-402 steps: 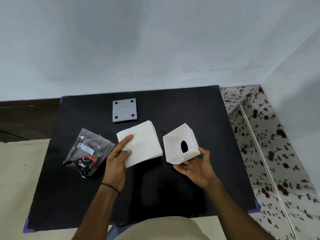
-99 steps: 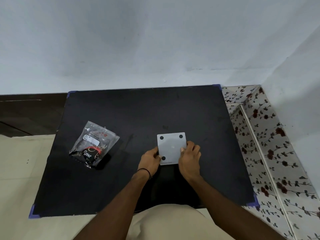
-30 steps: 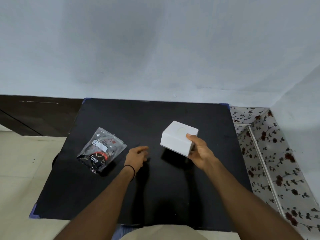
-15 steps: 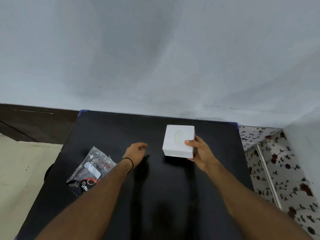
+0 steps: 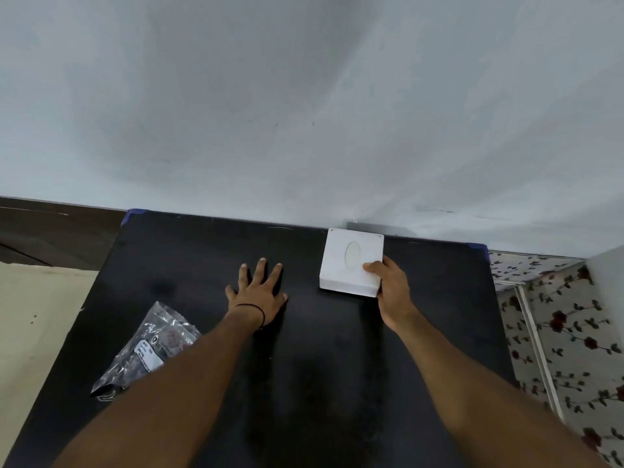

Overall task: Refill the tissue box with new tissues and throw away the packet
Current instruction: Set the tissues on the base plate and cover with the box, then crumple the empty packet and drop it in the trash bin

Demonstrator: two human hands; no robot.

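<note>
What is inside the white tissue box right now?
Through the oval slot of the tissue box only a pale surface shows; whether it is tissue cannot be told. The closed walls hide the rest. The right hand grips its near right corner.

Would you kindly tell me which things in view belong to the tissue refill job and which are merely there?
Belong to the job:
- white tissue box, gripped by the right hand
- empty plastic packet, left of the left hand

Merely there:
- black table
- floral wall tiles
- pale floor
</note>
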